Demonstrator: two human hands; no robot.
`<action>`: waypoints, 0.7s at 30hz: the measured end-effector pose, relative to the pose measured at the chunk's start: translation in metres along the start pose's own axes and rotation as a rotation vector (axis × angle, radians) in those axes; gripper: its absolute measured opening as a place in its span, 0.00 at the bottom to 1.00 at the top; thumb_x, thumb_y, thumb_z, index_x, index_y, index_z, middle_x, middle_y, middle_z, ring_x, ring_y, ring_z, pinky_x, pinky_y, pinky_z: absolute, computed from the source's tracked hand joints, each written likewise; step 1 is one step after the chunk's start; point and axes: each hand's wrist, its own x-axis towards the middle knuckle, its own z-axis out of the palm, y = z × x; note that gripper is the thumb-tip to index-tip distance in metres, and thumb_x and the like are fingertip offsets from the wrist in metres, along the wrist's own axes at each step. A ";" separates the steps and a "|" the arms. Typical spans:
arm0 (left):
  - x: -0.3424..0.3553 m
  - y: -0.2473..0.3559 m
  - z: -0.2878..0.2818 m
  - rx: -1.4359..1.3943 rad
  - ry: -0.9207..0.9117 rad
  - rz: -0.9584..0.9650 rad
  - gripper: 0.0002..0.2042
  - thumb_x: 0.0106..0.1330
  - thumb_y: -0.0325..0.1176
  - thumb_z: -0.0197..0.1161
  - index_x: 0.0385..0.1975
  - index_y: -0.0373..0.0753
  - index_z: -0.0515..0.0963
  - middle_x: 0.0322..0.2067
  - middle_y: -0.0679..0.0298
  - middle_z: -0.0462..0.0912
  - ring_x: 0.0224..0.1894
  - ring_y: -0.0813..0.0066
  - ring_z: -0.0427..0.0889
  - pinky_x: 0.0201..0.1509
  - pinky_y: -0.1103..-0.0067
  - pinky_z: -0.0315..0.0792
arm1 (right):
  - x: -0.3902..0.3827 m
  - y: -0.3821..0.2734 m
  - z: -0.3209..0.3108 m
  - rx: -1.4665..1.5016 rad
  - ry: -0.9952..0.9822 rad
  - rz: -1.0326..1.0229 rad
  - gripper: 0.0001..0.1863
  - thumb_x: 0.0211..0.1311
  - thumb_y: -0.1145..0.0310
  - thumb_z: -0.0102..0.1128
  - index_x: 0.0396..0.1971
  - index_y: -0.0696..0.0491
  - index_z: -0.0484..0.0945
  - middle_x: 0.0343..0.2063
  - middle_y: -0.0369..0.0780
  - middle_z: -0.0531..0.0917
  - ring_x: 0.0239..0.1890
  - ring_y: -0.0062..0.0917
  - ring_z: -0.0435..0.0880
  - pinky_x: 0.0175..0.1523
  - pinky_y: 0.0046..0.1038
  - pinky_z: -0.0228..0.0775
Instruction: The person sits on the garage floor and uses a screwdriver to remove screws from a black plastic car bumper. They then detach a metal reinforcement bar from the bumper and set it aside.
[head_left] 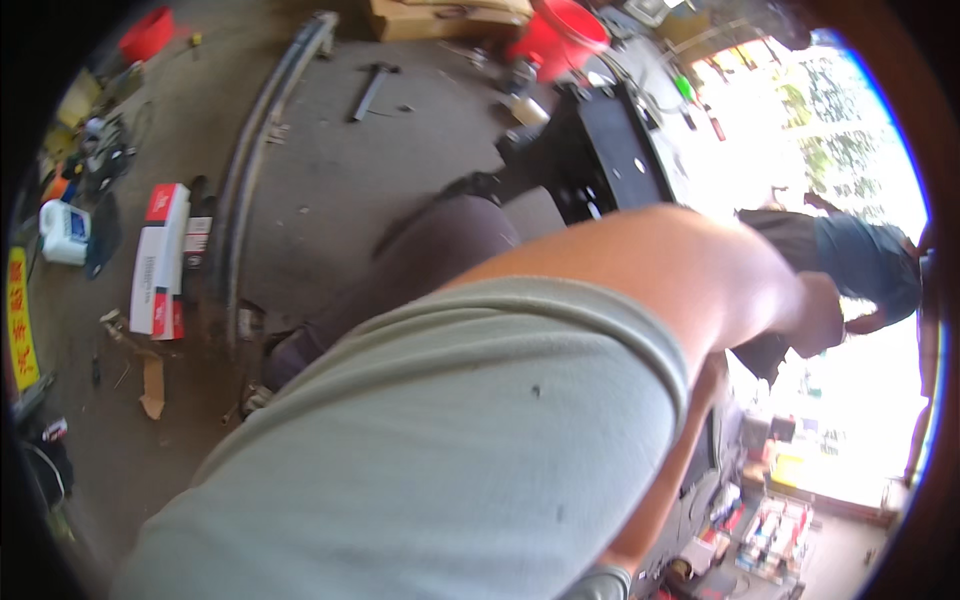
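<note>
Beyond the bare arm [590, 245], a black assembly [612, 150] is being partly hidden; what is done or pending is not being shown. Whether fingers are clamped cannot be told.

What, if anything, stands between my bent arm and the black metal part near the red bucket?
Nothing visible; in this view your bent arm overlaps the lower edge of the black metal part; contact is unclear.

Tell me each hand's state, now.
Left hand: too blurred to tell whether open or closed.
Right hand: hidden behind the left forearm; cannot be told.
</note>
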 end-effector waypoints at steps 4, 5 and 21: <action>0.033 -0.012 -0.020 0.079 0.051 0.034 0.15 0.74 0.40 0.64 0.52 0.44 0.93 0.48 0.61 0.96 0.51 0.59 0.95 0.50 0.61 0.85 | 0.039 -0.072 -0.050 0.389 -0.025 0.079 0.23 0.68 0.59 0.74 0.59 0.53 0.89 0.56 0.48 0.92 0.58 0.49 0.90 0.61 0.49 0.83; 0.046 0.014 -0.023 0.024 0.033 0.035 0.13 0.72 0.39 0.65 0.48 0.44 0.94 0.48 0.61 0.96 0.51 0.59 0.95 0.50 0.62 0.85 | 0.015 -0.036 -0.053 0.848 0.029 0.109 0.25 0.67 0.58 0.75 0.60 0.54 0.89 0.54 0.48 0.93 0.56 0.47 0.91 0.61 0.48 0.84; -0.732 0.029 -0.004 0.018 0.226 -1.689 0.14 0.79 0.40 0.66 0.48 0.33 0.83 0.43 0.42 0.90 0.50 0.37 0.90 0.53 0.55 0.81 | 0.051 -0.050 -0.059 0.507 0.037 0.126 0.30 0.90 0.49 0.44 0.70 0.56 0.83 0.68 0.48 0.86 0.69 0.44 0.85 0.71 0.41 0.77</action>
